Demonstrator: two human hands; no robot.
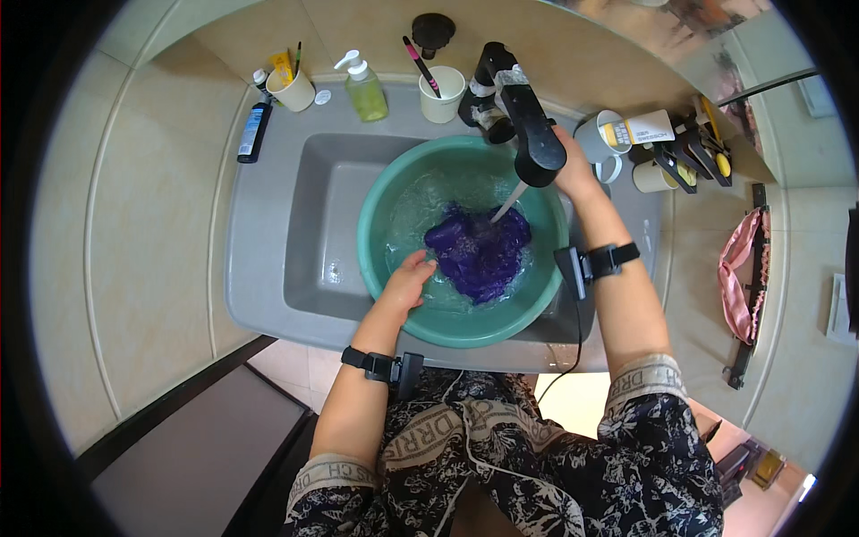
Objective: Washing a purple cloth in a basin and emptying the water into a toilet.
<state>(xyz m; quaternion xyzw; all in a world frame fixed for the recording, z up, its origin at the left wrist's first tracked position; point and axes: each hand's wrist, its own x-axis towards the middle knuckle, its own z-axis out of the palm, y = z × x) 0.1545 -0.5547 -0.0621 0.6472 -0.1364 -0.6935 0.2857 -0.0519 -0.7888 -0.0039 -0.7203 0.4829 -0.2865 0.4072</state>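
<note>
A green plastic basin (373,194) of water stands in the grey sink (322,221). Soaked purple cloth (480,255) lies bunched in the water. From the black faucet (537,144) a stream of water (509,203) falls onto the cloth. My right hand (576,164) is at the right side of the faucet head, its fingers partly hidden behind it. Over the basin's left part, my left hand (411,282) holds nothing. Its fingers are apart, with the tips close to the cloth's left edge; whether they touch it I cannot tell.
Along the back ledge stand a soap pump bottle (366,94), a cup with a toothbrush (443,97) and another cup (293,92). A dark bottle (254,133) lies at left. At right are a white mug (604,144) and a toothbrush holder (698,151). A pink headband (735,275) hangs from a rail.
</note>
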